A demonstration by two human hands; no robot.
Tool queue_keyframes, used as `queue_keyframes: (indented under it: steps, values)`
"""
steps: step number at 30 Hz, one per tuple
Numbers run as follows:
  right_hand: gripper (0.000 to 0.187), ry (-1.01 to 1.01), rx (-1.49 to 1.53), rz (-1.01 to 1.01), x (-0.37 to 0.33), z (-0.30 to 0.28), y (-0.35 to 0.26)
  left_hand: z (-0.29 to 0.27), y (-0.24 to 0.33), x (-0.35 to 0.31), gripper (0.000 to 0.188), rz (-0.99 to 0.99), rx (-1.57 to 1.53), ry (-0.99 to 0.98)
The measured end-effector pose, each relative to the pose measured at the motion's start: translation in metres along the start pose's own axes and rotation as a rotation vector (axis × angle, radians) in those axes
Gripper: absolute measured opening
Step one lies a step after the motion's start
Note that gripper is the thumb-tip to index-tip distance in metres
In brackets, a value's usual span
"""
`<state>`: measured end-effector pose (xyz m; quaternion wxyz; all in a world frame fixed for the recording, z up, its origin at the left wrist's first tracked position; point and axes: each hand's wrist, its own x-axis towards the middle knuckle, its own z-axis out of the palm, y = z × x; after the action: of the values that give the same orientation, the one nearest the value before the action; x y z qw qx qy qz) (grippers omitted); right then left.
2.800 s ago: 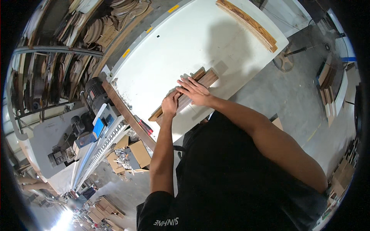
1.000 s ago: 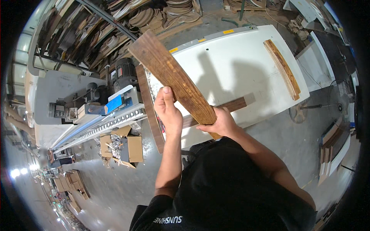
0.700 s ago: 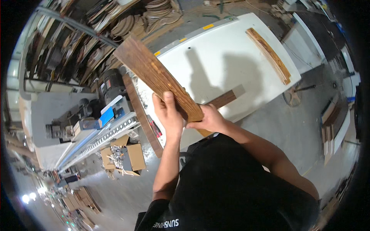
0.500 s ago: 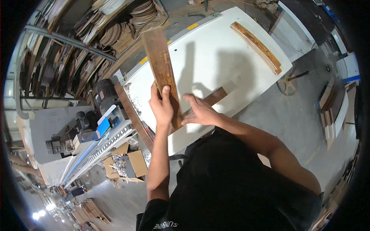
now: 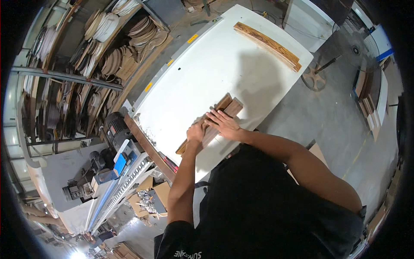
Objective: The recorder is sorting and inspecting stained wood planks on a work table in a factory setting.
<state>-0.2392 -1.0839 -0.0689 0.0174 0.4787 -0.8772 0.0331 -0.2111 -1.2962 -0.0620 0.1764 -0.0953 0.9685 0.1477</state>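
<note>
The long dark brown wooden board [image 5: 215, 120], raised on end half a second ago, is now laid flat beside a second brown plank [image 5: 224, 102] near the front edge of the white tabletop [image 5: 194, 73]. It is pressed down by the left hand [image 5: 196, 131] and the right hand [image 5: 223, 124], both flat and open with nothing gripped, so the placing appears finished. A curved brown wooden strip [image 5: 267, 45] is left at the far corner.

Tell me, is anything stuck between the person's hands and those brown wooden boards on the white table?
No, nothing visible is. The left hand and the right hand both lie flat right on the wooden boards, which rest side by side on the white table.
</note>
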Motion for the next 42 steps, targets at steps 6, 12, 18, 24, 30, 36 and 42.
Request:
queue_keyframes:
  steps: [6,12,18,24,30,36,42]
  values:
    - [0.099,-0.087,0.056,0.018,-0.001,0.017,0.004,0.011,-0.015,-0.032,0.038,0.057,-0.301,0.011]
    - [0.108,-0.137,0.265,0.061,-0.007,0.002,0.028,0.033,-0.083,-0.093,0.04,-0.046,-0.282,0.256]
    - [0.104,0.27,0.777,0.52,-0.023,0.024,0.095,0.069,-0.132,-0.149,0.09,-0.607,-0.525,0.547]
    - [0.087,0.19,1.058,0.62,-0.031,0.043,0.097,0.092,-0.103,-0.136,0.07,-0.503,-1.159,0.546]
    - [0.083,0.218,1.135,0.665,-0.03,0.036,0.091,0.1,-0.102,-0.14,0.057,-0.434,-1.263,0.698]
    - [0.084,0.242,1.163,0.672,-0.031,0.034,0.091,0.096,-0.1,-0.144,0.051,-0.426,-1.345,0.647]
    - [0.083,0.228,1.125,0.661,-0.033,0.035,0.089,0.089,-0.092,-0.147,0.05,-0.492,-1.397,0.669]
